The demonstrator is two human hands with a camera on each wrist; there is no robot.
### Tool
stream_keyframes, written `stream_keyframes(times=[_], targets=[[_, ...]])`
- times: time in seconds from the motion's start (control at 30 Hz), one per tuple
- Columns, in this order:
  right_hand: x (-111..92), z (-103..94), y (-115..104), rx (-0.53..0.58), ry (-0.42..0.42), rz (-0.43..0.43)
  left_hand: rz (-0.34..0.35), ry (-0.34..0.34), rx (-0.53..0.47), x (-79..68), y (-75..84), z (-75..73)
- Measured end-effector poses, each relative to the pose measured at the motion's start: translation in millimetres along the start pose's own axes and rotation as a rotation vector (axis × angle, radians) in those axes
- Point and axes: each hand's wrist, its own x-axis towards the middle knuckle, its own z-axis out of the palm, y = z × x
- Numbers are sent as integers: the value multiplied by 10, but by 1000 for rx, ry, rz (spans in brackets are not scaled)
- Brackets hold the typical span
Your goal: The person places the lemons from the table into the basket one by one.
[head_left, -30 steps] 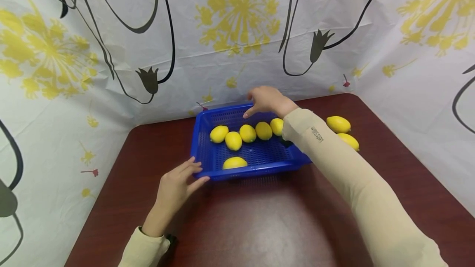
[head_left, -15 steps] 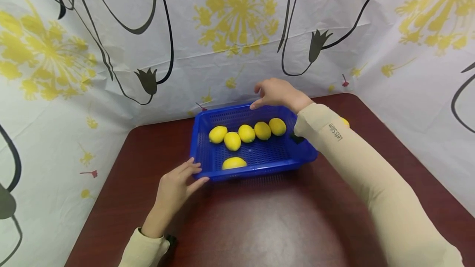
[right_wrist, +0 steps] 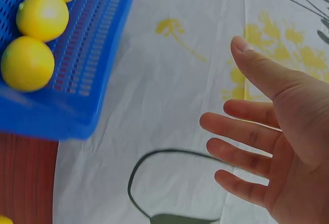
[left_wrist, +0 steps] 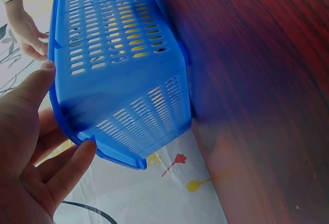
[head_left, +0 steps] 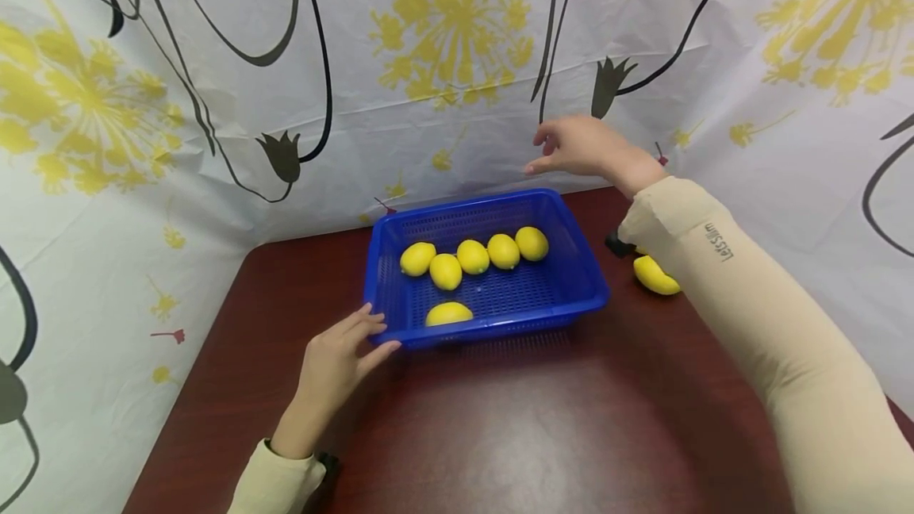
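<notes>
A blue plastic basket [head_left: 500, 327] with slotted walls stands on the table in the head view. My left hand [head_left: 334, 370] holds its front left corner, thumb at the front rim and fingers over the left rim; the left wrist view shows this hand [left_wrist: 31, 136] around the corner. Inside, several yellow lemons [head_left: 473, 257] lie in a row towards the back, and one lemon [head_left: 448, 313] rests at the front wall. My right hand [head_left: 581, 147] hovers above and beyond the basket's back right corner. Spread fingers [right_wrist: 241, 129] with nothing between them show in the right wrist view.
Right of the basket, a lemon [head_left: 655, 274] lies on the dark red table [head_left: 500, 427]; another beside it is mostly hidden by the right sleeve [head_left: 757, 300]. A white patterned cloth [head_left: 428, 141] hangs close behind the table and along both sides.
The right hand has risen and moved right, away from over the basket, its sleeve now covering part of the lemons on the table. My left hand stays at the corner.
</notes>
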Motion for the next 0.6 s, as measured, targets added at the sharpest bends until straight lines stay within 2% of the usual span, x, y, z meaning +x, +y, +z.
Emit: stream_keyframes(times=[0.17,0.27,0.43,0.6], targets=[[-125,-76,160,4,37,16,-7,-6,-5,0,10,-8],[-173,-91,277,-31,54,33,-11,-7,-8,0,14,-9],[-252,-71,511,-66,74,65,-14,-5,-8,-4,15,-8],[-341,-34,706,-50,69,103,-13,-2,-7,-7,18,-12]])
